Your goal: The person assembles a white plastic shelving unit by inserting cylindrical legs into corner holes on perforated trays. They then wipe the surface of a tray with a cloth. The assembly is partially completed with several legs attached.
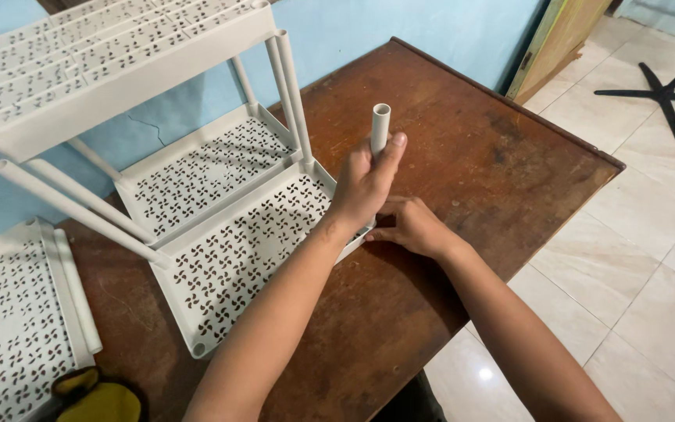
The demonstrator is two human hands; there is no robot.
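Both hands work: left point(366, 181) gripping white tube point(380, 125), right point(409, 225) seemingly pressing shelf tray point(236, 258).

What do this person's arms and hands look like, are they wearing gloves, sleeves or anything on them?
Nothing is worn on them. The left hand and right hand are bare, with no gloves, rings, watch or bracelet in view. Both forearms are uncovered as far as the picture's lower edge, so no sleeve shows. The nails look short and unpainted.
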